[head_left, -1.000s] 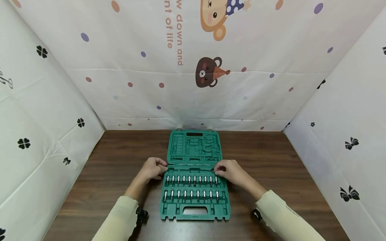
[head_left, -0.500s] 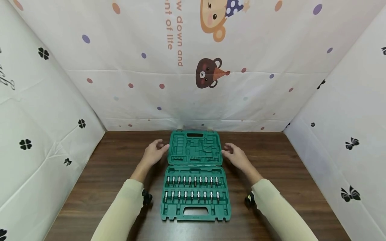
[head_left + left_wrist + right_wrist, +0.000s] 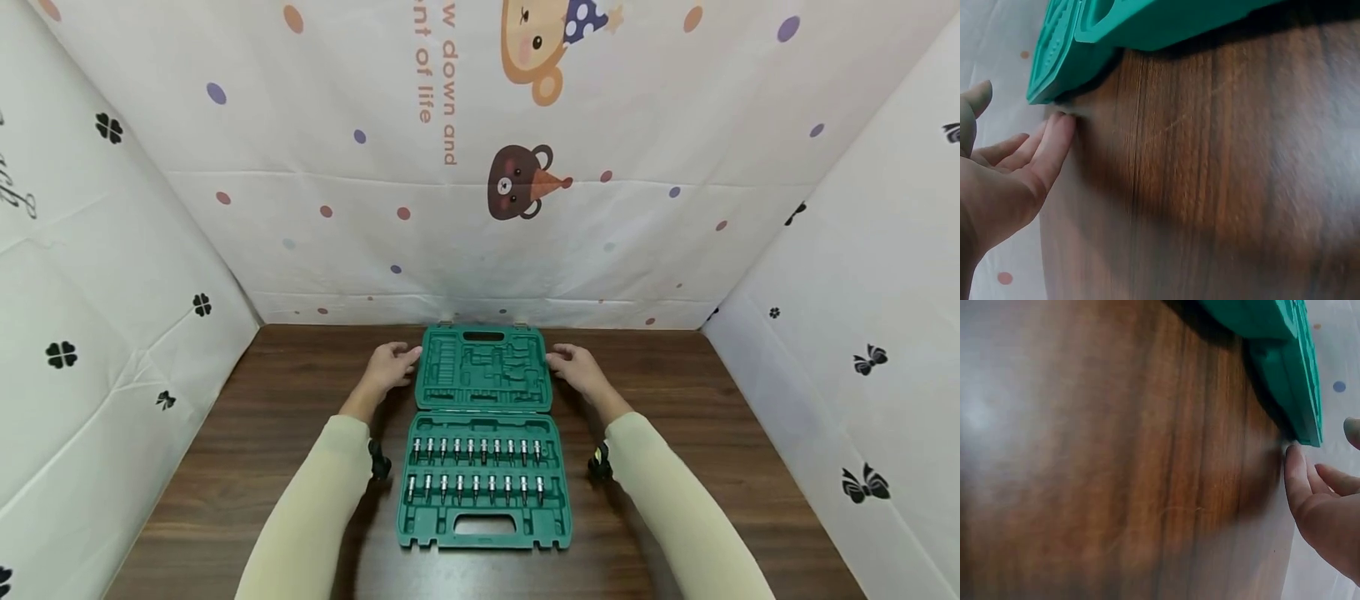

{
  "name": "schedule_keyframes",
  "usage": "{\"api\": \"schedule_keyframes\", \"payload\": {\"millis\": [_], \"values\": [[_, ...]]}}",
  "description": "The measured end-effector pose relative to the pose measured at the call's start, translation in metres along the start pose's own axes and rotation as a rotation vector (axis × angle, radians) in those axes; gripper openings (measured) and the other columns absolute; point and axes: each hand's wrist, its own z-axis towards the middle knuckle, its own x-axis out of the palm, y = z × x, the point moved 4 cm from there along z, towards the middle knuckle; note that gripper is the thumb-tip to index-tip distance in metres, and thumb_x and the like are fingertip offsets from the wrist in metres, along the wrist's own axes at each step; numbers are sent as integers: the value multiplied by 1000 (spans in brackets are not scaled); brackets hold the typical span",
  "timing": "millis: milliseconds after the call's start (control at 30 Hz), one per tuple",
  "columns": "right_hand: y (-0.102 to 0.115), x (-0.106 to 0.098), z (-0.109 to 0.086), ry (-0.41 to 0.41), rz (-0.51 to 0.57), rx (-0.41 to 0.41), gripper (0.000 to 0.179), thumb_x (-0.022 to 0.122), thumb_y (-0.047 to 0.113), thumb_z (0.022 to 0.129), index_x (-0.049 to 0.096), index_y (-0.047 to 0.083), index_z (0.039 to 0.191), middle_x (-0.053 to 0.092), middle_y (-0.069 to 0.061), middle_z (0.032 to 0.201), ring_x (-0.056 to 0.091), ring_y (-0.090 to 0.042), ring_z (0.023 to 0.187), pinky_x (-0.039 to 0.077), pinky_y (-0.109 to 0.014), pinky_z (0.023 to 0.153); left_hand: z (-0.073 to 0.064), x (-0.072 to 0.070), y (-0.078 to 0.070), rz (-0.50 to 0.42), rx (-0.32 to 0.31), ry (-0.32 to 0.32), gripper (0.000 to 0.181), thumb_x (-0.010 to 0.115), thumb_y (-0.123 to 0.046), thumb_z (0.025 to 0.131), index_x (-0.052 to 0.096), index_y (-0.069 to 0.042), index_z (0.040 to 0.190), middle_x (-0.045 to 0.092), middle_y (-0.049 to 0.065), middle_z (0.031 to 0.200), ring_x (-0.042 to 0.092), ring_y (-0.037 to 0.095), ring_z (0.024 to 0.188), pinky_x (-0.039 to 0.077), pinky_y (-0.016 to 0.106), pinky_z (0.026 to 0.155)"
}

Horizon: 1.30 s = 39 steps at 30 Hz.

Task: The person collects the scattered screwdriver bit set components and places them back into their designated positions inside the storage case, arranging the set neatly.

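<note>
A green plastic socket case lies opened flat on the table, its moulded lid (image 3: pixel 442 398) toward the wall and its base (image 3: pixel 427 525) toward me. Two rows of silver bit sockets (image 3: pixel 476 488) stand in the base. My left hand (image 3: pixel 386 371) is beside the lid's left edge. In the left wrist view its fingers (image 3: pixel 1054 144) are extended low by the lid's corner, thumb apart. On the opposite side, my right hand (image 3: pixel 581 372) has its fingertips close to the lid's right edge. The right wrist view shows those fingers (image 3: pixel 1297 478) loosely bent just below the corner, holding nothing.
The dark wooden table (image 3: pixel 300 367) extends to both sides of the case. Right behind the lid rises a white printed cloth wall (image 3: pixel 480 250), with more cloth walls at left and right. A dark wrist device (image 3: pixel 378 461) sits at each sleeve cuff.
Both hands have moved away from me, from the upper corners of the base to either side of the lid. The case stays opened in the same place.
</note>
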Motion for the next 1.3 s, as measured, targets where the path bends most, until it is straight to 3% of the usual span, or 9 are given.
{"api": "schedule_keyframes", "payload": {"millis": [167, 367, 633, 1133, 1300], "values": [[0, 4, 7, -16, -57, 18, 52, 51, 27, 111, 42, 2, 156, 46, -24, 155, 57, -42, 133, 46, -54, 113, 6, 6, -1, -2, -25, 25, 60, 56, -32, 108, 39, 2, 155, 48, 26, 153, 55, 40, 135, 55, 51, 104], [0, 7, 9, -62, -100, 39, 46, 54, 24, 109, 51, 4, 150, 54, -22, 148, 62, -38, 126, 50, -53, 108, 8, 12, -1, 33, -26, 7, 46, 57, -19, 108, 51, 4, 147, 54, 26, 147, 57, 39, 133, 57, 49, 100], [-2, 10, 9, -64, -28, 64, 45, 55, 21, 109, 51, 3, 150, 54, -22, 146, 59, -38, 128, 49, -52, 109, 5, 12, 1, 24, -32, -41, 39, 59, -2, 104, 56, 5, 142, 58, 26, 141, 59, 37, 129, 59, 44, 96], [9, 5, 9, -78, 107, 59, 44, 54, 9, 108, 48, -2, 150, 50, -27, 148, 53, -39, 135, 50, -50, 111, 4, 9, -5, -85, -43, -68, 40, 64, 1, 100, 60, 1, 140, 59, 24, 141, 60, 38, 127, 56, 50, 100], [14, -1, 6, -86, 104, 47, 44, 54, 8, 108, 47, -1, 150, 49, -27, 150, 51, -40, 137, 49, -50, 111, 4, 8, -12, -79, -16, -85, 40, 65, 1, 99, 61, -1, 138, 61, 22, 139, 62, 36, 124, 56, 50, 100]]}}
